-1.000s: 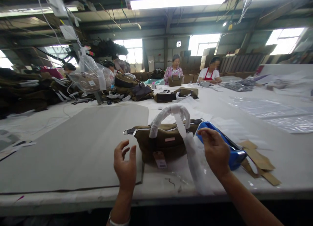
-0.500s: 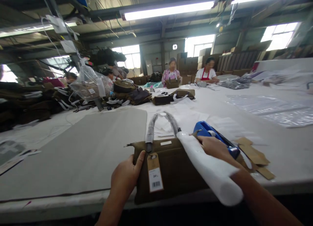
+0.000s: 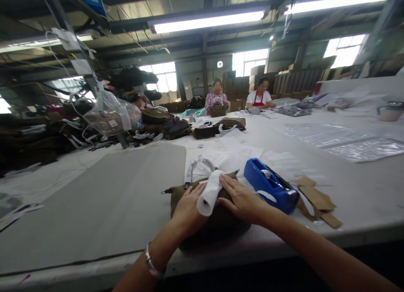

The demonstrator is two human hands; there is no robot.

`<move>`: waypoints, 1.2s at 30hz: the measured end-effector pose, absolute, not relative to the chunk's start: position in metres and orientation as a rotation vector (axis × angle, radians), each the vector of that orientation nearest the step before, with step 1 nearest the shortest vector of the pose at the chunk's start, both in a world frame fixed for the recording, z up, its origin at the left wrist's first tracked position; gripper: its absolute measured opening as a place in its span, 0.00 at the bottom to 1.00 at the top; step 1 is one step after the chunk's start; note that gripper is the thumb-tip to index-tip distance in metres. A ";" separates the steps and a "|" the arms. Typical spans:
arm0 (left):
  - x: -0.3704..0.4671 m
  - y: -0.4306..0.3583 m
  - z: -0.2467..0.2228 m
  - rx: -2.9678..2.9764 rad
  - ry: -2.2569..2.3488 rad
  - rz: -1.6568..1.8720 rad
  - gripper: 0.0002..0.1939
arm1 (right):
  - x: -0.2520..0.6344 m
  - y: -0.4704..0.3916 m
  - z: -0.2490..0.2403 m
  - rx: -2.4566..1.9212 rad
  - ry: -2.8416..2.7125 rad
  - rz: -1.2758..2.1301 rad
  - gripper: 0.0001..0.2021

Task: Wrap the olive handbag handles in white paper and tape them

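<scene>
I see an olive-brown bag [image 3: 217,218] lying flat near the front edge of the white table [image 3: 362,191], partly on a grey mat [image 3: 104,199]. It is soft fabric, with a metal ring at its left end and a zip line along the top. Its handles [image 3: 197,165], wrapped in white foam, lie folded back behind it on the table. A roll of white foam [image 3: 210,193] rests across the top of the bag, its open end facing me.

My left hand [image 3: 189,210] lies flat on the bag, fingers spread and relaxed, its edge touching the roll; a bracelet [image 3: 150,264] sits on that wrist. My right hand [image 3: 241,199] presses palm-down on the bag from the other side, fingers extended against the roll, gripping nothing.

Just right of the bag stands a blue tape dispenser [image 3: 269,184], with cardboard scraps [image 3: 315,199] beside it. Two people sit at the far end of the table, well apart from me.
</scene>
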State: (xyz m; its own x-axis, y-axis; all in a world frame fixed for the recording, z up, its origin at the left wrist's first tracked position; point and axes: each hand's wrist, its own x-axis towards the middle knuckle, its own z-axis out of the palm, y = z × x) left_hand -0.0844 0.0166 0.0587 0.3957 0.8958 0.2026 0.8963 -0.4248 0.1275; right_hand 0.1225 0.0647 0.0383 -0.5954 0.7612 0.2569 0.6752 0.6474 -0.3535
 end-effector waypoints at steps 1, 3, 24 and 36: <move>-0.084 0.014 0.054 -2.616 -1.694 -0.344 0.27 | 0.123 0.064 0.034 -1.142 -2.500 0.291 0.36; -0.083 0.011 0.045 -2.591 -1.708 -0.310 0.27 | 0.122 0.063 0.025 -1.161 -2.518 0.259 0.35; -0.145 -0.047 -0.019 -1.821 -2.671 -1.537 0.26 | 0.166 0.032 0.010 -1.211 -1.767 0.850 0.26; 0.036 0.055 0.185 -2.401 -1.423 -2.258 0.32 | 0.257 0.009 0.179 -0.776 -1.263 0.016 0.38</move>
